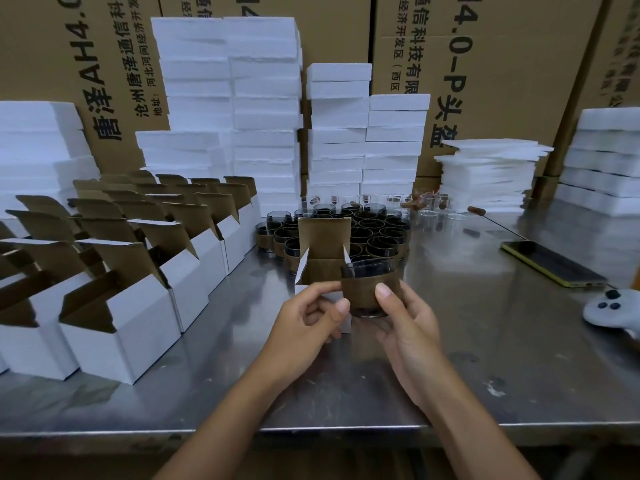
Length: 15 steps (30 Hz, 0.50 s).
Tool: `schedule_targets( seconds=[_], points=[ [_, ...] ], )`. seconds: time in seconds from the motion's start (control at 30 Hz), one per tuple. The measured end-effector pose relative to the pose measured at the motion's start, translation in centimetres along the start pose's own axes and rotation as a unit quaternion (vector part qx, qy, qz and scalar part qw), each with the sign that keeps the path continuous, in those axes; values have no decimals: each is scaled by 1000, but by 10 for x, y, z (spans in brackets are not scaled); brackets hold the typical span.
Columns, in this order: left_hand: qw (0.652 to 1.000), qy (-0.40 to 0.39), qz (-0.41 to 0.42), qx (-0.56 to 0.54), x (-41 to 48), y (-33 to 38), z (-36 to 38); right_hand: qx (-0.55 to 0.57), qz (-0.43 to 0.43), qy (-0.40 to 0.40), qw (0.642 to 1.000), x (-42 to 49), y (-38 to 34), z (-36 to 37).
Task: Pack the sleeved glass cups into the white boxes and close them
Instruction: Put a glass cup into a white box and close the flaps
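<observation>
Sleeved glass cup (370,289) is gripped upright by the right hand (407,327), thumb across its sleeve, just right of the left hand (308,320), which pinches the near wall of the open white box (323,239), likely steadying it for the drop-in.

Upright smoky glass cup (367,287) in brown sleeve, just in front of open white box (323,242), lid flap upright

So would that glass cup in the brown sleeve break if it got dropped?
Probably: the cup looks like thin glass. Its brown sleeve likely keeps the right hand from slipping. The flat base should resist rolling.
</observation>
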<state>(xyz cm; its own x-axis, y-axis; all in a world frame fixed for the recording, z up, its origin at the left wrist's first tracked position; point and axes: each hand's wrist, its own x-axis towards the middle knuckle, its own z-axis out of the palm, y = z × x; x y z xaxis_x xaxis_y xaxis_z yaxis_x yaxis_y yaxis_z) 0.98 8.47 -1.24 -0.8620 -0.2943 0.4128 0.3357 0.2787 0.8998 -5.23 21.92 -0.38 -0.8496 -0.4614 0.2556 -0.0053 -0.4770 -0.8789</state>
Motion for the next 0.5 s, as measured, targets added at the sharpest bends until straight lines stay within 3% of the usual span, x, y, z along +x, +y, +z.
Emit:
schedule_targets(
  seconds=[0.3,0.5],
  points=[
    [996,-24,-75,-40,-1,1,0,-151,-112,-14,982,-4,8,-1],
    [996,-36,-72,-31,-5,5,-1,-218,-150,-20,964,-3,11,0]
  ],
)
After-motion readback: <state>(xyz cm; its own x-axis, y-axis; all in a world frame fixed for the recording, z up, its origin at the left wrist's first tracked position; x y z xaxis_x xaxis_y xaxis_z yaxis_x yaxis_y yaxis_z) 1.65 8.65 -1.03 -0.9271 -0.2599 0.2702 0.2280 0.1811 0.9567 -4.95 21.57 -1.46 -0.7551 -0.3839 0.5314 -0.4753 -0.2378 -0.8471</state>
